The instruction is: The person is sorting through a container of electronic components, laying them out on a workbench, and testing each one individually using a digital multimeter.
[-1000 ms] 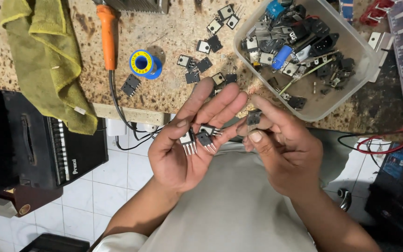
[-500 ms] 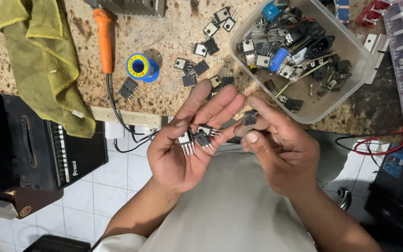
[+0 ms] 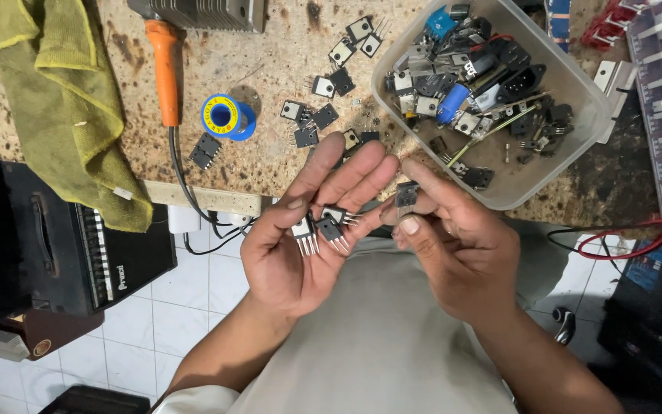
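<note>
Left hand [image 3: 300, 245] lies open, palm up, cradling three black transistors [image 3: 323, 228] (leads pointing toward six o'clock). Right hand [image 3: 453, 245] pinches another transistor [image 3: 406, 195] between thumb and fingers, just at three o'clock of them. Clear plastic tub [image 3: 576, 138] of components sits on the worktop [image 3: 270, 61] at one o'clock.

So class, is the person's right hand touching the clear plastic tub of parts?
Apart. The head view shows bare worktop between the right hand, which pinches a small black component, and the tub.
</note>
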